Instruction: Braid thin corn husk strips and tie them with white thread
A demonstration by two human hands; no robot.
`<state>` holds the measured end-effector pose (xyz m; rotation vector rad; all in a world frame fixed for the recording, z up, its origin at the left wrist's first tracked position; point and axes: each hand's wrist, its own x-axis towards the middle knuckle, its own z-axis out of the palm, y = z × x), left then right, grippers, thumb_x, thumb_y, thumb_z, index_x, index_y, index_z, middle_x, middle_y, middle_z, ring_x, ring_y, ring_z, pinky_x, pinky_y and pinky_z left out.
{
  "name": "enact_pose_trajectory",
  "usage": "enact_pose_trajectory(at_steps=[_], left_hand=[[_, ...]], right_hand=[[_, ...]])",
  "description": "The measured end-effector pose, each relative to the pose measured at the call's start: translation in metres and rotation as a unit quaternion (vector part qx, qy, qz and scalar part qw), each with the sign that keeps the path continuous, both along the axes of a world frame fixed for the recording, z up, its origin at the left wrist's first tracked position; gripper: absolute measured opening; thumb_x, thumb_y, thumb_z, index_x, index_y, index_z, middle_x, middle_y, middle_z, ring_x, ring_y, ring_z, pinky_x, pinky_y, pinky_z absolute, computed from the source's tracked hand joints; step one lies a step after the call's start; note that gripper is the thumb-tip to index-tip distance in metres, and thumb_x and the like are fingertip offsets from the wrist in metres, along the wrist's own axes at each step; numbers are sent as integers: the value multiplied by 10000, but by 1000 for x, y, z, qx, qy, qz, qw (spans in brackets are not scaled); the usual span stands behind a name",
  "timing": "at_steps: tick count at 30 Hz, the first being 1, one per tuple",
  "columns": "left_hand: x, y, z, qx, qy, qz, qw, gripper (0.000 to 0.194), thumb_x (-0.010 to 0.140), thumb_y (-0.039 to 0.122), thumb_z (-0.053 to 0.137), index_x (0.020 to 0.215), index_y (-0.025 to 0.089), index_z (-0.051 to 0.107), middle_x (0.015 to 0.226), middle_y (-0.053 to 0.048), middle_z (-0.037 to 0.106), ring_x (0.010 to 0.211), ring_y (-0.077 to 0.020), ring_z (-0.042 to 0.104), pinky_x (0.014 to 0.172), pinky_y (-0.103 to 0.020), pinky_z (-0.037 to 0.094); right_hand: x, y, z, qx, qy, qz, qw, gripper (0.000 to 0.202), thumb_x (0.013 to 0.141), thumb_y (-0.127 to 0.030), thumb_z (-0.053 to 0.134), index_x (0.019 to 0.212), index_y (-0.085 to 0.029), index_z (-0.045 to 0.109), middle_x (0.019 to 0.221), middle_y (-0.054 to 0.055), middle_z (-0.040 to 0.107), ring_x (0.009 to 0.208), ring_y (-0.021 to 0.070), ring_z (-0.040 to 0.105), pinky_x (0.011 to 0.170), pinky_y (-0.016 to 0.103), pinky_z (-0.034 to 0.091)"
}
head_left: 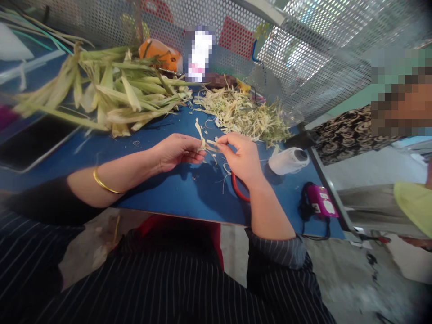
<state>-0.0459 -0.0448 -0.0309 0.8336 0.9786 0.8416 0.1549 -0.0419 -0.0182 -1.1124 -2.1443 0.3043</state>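
Above the blue table, my left hand [180, 152] pinches a pale strip of corn husk [199, 130] that sticks up over the fingertips. My right hand [240, 155] comes close from the other side, its thumb and forefinger closed on the end of a narrow husk strip [212, 143] running across to the left fingers. Under the right wrist lies a red scissors handle [238, 186], partly hidden by the arm. Thin white thread [227, 170] curls beside it. A cone of white thread [288, 161] rests to the right of that hand.
Whole corn husks [114, 92] are heaped at the back left, with shredded husk [236, 110] piled at the back right. A dark tablet-like slab [38, 139] lies left. A purple box with a cord [322, 201] sits near the right edge. Perforated metal panels [209, 27] stand behind; another person is at right.
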Motion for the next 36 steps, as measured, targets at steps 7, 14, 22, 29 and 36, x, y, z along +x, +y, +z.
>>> enact_pose_trajectory(at_steps=[7, 14, 22, 29, 36], left_hand=[[1, 0, 0, 18, 12, -11, 1000, 94, 711, 209, 730, 682, 119, 724, 697, -84, 713, 587, -132, 646, 614, -250, 547], [5, -2, -1, 34, 40, -23, 998, 113, 682, 216, 760, 723, 115, 733, 679, -72, 713, 567, -130, 643, 604, -257, 541], [8, -5, -3, 79, 89, -14, 993, 141, 654, 244, 766, 675, 116, 708, 626, -41, 696, 556, -117, 642, 589, -235, 539], [10, -7, -4, 109, 147, -41, 982, 68, 673, 181, 695, 655, 120, 718, 627, -48, 706, 536, -114, 640, 595, -241, 552], [12, -10, -4, 126, 165, -102, 973, 113, 703, 178, 651, 610, 137, 700, 612, -46, 691, 529, -115, 629, 555, -228, 540]], right_hand=[[-1, 1, -4, 15, -32, -5, 999, 99, 865, -207, 618, 805, -235, 691, 839, 22, 662, 853, 191, 611, 862, 385, 404], [-9, -4, -8, 23, -30, -2, 999, 153, 881, -241, 625, 1020, -269, 683, 839, -8, 703, 859, 181, 625, 910, 373, 369], [-18, -8, -11, 69, -79, 17, 994, 196, 950, -331, 534, 962, -235, 705, 866, 15, 709, 861, 166, 628, 924, 370, 364], [-19, -8, -9, -18, 30, 56, 998, 74, 871, -212, 626, 802, -198, 648, 807, 8, 628, 796, 143, 591, 776, 314, 426], [-22, -14, -4, -114, 188, 57, 974, 133, 924, -293, 553, 825, -210, 526, 661, -49, 541, 571, 74, 490, 595, 241, 420]])
